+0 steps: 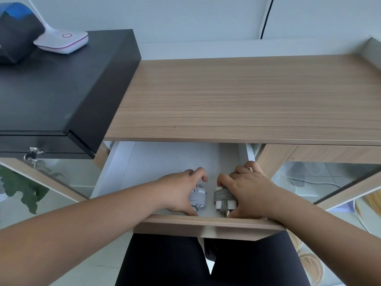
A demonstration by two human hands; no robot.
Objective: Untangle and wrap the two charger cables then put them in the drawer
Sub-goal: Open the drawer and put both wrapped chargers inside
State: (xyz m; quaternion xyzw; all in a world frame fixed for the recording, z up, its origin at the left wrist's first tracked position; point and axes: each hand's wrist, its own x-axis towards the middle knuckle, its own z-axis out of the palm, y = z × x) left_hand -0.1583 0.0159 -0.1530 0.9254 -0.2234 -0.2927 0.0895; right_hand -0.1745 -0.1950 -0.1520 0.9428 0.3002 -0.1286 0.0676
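Note:
Two wrapped chargers lie side by side near the front of the open white drawer point(169, 159). The left one is a white charger with light grey cable point(199, 198) wound around it. The right one is a white charger wound with darker beige-grey cable point(223, 200). My left hand point(179, 193) cups the light grey bundle, thumb at the drawer's front and fingers curled over its far side. Cupped the same way, my right hand point(247, 190) grips the beige-grey bundle. Both bundles rest on the drawer floor, partly hidden by my palms.
The drawer's wooden front point(206, 226) is just below my wrists. Above it spans the wooden desk top point(237, 96). A black cabinet point(61, 83) at left carries a white lamp base point(61, 42) and a dark pouch point(16, 32). Glass shelves flank the drawer.

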